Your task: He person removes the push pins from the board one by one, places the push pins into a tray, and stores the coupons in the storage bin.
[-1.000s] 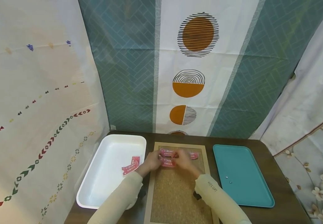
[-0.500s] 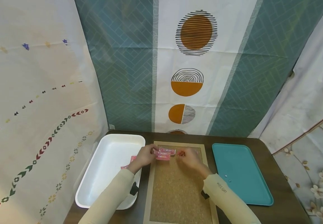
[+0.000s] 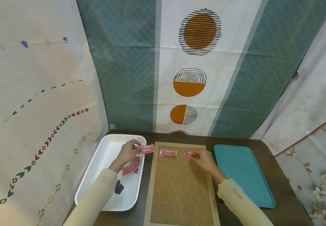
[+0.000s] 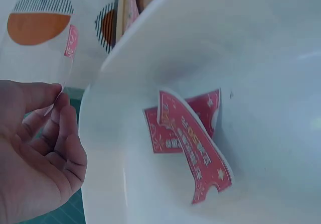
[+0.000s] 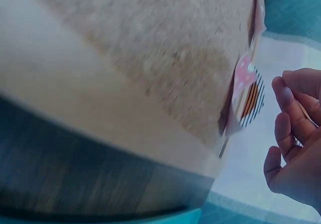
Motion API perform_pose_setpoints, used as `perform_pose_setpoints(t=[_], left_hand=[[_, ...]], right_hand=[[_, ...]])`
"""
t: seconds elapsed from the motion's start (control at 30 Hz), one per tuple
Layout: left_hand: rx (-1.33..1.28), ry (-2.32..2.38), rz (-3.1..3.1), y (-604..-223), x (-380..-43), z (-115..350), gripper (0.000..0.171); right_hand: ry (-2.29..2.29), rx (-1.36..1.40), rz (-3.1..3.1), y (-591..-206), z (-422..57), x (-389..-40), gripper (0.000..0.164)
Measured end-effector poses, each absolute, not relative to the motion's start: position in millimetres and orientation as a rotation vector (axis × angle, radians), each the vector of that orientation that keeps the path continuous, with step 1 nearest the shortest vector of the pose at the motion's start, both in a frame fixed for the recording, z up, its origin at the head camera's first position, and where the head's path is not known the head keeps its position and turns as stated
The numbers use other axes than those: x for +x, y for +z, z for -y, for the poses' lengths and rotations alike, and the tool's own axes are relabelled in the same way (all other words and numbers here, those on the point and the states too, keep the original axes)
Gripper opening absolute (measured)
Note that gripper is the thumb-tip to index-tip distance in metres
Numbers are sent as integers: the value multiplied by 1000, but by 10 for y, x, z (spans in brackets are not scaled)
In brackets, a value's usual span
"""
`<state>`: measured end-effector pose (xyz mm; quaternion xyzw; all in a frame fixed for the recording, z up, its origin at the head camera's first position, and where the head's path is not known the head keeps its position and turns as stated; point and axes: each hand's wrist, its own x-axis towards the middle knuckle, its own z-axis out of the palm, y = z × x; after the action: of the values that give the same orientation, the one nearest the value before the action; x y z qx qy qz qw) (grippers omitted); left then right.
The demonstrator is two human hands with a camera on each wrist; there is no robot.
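My left hand point(image 3: 127, 153) pinches one end of a pink printed coupon point(image 3: 146, 149) between thumb and fingertips, above the right rim of the white basin point(image 3: 110, 139). The left wrist view shows this coupon point(image 4: 71, 40) sticking up from the fingers. Pink coupons point(image 4: 198, 156) lie crossed on the basin floor below. On the cork board point(image 3: 184, 188), one coupon point(image 3: 168, 152) lies near the top edge. A second coupon point(image 3: 187, 154) is partly hidden by my right hand point(image 3: 206, 160). In the right wrist view that hand's fingers are loosely curled beside the curled-up coupon point(image 5: 244, 76), nothing visible between them.
A teal tray point(image 3: 236, 153) stands right of the board, partly covered by the right sleeve. The board's light wooden frame point(image 3: 149, 194) borders the cork on a dark table point(image 3: 254, 145). Patterned cloths point(image 3: 131, 78) hang behind and at both sides.
My hands have moved apart. The left has carried a coupon leftward from the board to over the basin's rim; the right has shifted right, leaving the upper coupon uncovered on the cork.
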<state>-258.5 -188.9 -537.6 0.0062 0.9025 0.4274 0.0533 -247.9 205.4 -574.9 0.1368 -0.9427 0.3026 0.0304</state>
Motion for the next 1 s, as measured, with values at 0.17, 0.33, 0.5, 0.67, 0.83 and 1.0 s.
perform_pose_setpoints(t=[0.17, 0.33, 0.5, 0.67, 0.83, 1.0], left_hand=[[-32, 1290, -2747, -5394, -2584, 2067, 29], [-109, 1263, -2754, -5448, -2591, 2229, 28], [-173, 1212, -2740, -5522, -2570, 2354, 28], [-227, 1136, -2695, -5617, -2550, 2473, 29], [-271, 1091, -2641, -5698, -2511, 2545, 30], [-258, 1072, -2629, -5719, -2490, 2542, 29]], right_hand=[[950, 444, 2849, -5788, -2213, -2470, 8], [999, 395, 2830, -5839, -2374, -2486, 11], [1106, 327, 2778, -5844, -2615, -2454, 11], [1090, 247, 2792, -5869, -2875, -2394, 11], [1063, 178, 2814, -5915, -3104, -2320, 11], [1027, 152, 2836, -5991, -3289, -2243, 7]])
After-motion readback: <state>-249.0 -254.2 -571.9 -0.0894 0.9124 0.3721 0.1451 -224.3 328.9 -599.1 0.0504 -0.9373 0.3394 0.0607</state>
